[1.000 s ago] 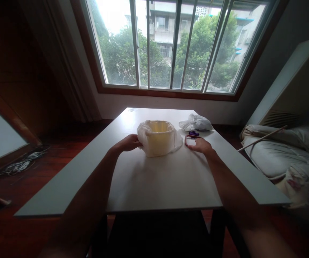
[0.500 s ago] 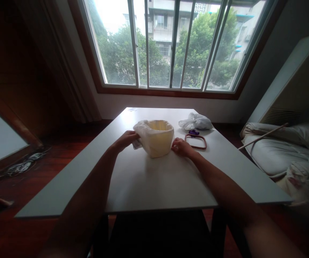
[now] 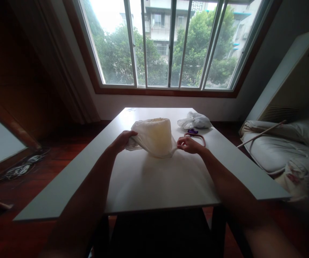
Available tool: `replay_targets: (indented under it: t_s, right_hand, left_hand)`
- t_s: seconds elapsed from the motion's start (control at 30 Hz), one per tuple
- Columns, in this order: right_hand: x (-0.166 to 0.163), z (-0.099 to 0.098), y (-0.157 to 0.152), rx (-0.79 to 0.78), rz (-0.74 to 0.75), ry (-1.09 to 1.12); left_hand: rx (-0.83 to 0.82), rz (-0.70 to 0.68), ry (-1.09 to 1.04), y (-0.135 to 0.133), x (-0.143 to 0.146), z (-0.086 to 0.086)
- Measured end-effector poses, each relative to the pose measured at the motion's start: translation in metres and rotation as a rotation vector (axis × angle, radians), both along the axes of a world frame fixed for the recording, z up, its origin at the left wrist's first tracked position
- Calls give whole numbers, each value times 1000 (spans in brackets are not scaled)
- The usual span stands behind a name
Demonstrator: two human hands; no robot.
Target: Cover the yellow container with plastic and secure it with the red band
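Observation:
A pale yellow bin [image 3: 162, 130] stands upright on the white table, with a thin whitish plastic bag [image 3: 143, 133] draped over its rim and down its outside. On the left, my left hand [image 3: 124, 139] is closed on a bunched part of the bag. My right hand [image 3: 188, 144] pinches the bag's edge at the lower right and holds it out from the bin. Just behind that hand lies a brownish-pink rounded frame [image 3: 203, 139], partly hidden by it. A small purple item [image 3: 192, 132] rests at the frame's far side.
The white table [image 3: 154, 190] reaches toward the window [image 3: 160, 53]. At its far right lies a greyish plastic bag [image 3: 194, 120]. A padded folded mattress [image 3: 267, 147] with a thin stick [image 3: 262, 133] is to the right, and coiled cables [image 3: 25, 166] lie on the floor at left.
My right hand has moved slightly right and pulled the bag's edge outward from the bin. The bag now spreads lower over the bin's front. My left hand still grips the bag, slightly further left.

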State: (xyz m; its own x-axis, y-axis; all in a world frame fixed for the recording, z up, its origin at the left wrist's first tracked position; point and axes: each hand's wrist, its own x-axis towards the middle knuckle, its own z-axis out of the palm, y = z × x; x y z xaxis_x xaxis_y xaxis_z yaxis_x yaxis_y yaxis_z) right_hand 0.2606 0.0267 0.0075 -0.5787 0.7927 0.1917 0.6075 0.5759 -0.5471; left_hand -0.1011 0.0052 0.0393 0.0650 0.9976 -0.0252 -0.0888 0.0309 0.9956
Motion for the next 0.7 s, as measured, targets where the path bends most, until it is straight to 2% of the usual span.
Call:
replay_targets:
  t_s: [0.23,0.33,0.43,0.53,0.7]
  right_hand:
    - [11,7,-3,-311,146,34]
    - [11,8,-4,-357,167,139]
    - [9,8,-2,-250,76,226]
    - [9,7,0,-94,-125,323]
    - [6,10,2,104,-396,518]
  left_hand:
    - [56,-155,73,-3,1,-2]
    - [140,-114,45,-1,4,-2]
    - [265,50,-33,3,4,-1]
    - [356,204,-91,8,0,0]
    - [474,308,-168,9,0,5]
